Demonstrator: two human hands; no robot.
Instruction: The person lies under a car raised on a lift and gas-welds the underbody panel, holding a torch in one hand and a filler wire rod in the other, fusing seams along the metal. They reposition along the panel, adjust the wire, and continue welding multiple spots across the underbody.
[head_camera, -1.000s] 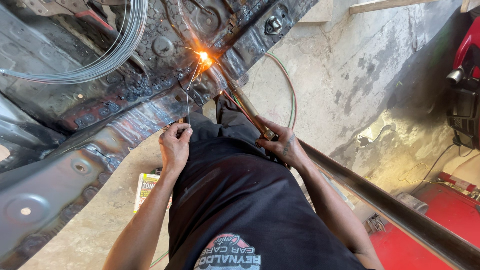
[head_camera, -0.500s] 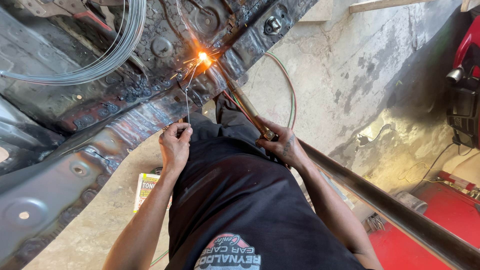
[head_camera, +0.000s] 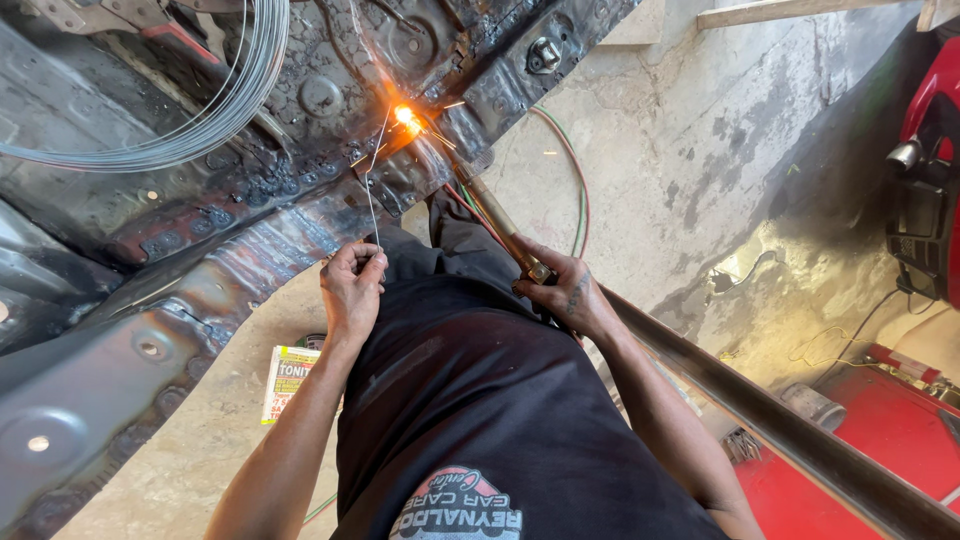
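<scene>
Here, in the head view, the left hand (head_camera: 352, 285) is closed, pinching a thin filler wire (head_camera: 372, 190) between thumb and fingers; the wire rises to the bright orange glow (head_camera: 405, 116) on the dark sheet-metal panel (head_camera: 200, 260). The right hand (head_camera: 568, 295) is wrapped around the brass-coloured torch (head_camera: 490, 215), whose tip meets the same glowing spot from the lower right. Red and green hoses (head_camera: 578, 190) curve over the concrete floor (head_camera: 700, 150) behind the torch. A coil of wire (head_camera: 215, 110) hangs near the panel's upper left. A small printed box, possibly a carton, (head_camera: 288, 378) lies on the floor beside the left forearm. A dark steel bar (head_camera: 800, 440) runs under the right arm.
</scene>
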